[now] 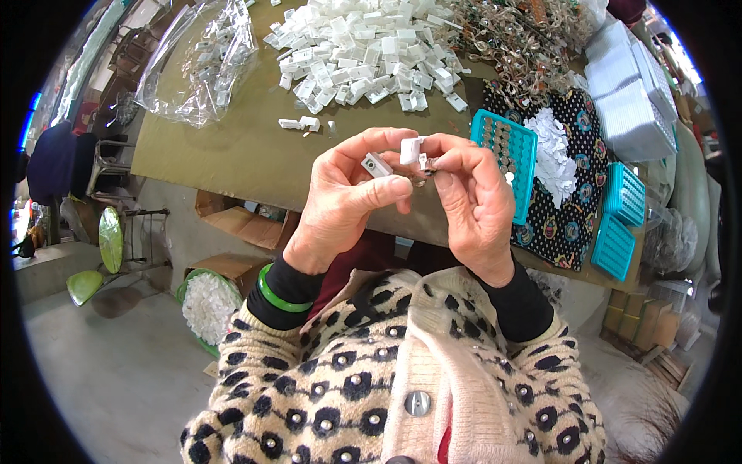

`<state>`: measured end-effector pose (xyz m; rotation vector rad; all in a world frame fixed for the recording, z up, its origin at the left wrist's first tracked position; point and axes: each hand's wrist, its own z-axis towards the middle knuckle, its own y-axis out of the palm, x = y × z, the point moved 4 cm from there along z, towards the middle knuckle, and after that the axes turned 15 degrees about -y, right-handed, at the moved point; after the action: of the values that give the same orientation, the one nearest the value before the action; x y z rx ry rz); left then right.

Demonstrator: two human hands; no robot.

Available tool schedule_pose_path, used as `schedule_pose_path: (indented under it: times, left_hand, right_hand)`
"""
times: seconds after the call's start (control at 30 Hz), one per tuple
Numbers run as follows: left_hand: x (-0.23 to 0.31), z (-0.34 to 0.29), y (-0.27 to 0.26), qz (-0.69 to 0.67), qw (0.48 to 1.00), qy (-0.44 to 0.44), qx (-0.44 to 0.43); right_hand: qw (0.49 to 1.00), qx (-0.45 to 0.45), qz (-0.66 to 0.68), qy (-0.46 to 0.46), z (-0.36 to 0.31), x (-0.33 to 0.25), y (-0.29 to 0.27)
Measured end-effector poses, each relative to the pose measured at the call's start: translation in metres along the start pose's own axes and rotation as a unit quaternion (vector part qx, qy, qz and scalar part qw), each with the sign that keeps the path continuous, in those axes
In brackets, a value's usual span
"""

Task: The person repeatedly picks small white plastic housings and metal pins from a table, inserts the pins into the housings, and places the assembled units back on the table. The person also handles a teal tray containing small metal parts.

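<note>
Over the table's near edge, my left hand is closed around a small white plastic case with a dark round spot, held between thumb and fingers. A second white plastic piece is at the fingertips where both hands meet; which hand bears its weight cannot be made out. My right hand pinches a tiny part with thumb and forefinger beside that piece. The tiny part is partly hidden by the fingers and too small to name.
On the olive table lie a heap of white cases, a clear bag, tangled wired parts, a teal tray of round pieces, and white paper slips. More teal trays and white stacks stand right. A green basin sits below left.
</note>
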<state>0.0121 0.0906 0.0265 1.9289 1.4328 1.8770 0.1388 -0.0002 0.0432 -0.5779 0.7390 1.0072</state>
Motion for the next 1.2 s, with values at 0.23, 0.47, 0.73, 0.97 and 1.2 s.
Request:
schedule_pose_path:
  times: [0.23,0.47,0.73,0.97,1.2]
  left_hand:
    - [-0.009,0.006,-0.001,0.12,0.989,0.022,0.084]
    - [-0.021,0.013,-0.005,0.122,0.984,0.063,0.11]
    - [-0.025,0.01,-0.012,-0.068,0.997,-0.028,0.031]
    - [-0.021,0.004,-0.007,-0.08,0.997,-0.022,0.0]
    - [-0.024,0.0,-0.007,-0.066,0.998,0.015,0.013]
  right_hand:
    - [0.989,0.033,0.115,0.089,-0.007,0.006,-0.003]
    - [0.978,0.028,0.155,0.139,-0.009,0.008,-0.005]
    - [0.976,0.079,0.139,0.148,-0.006,0.006,-0.01]
    - [0.965,0.103,0.151,0.19,-0.004,0.002,-0.008]
    - [0.949,0.104,0.175,0.241,-0.005,-0.004,-0.003]
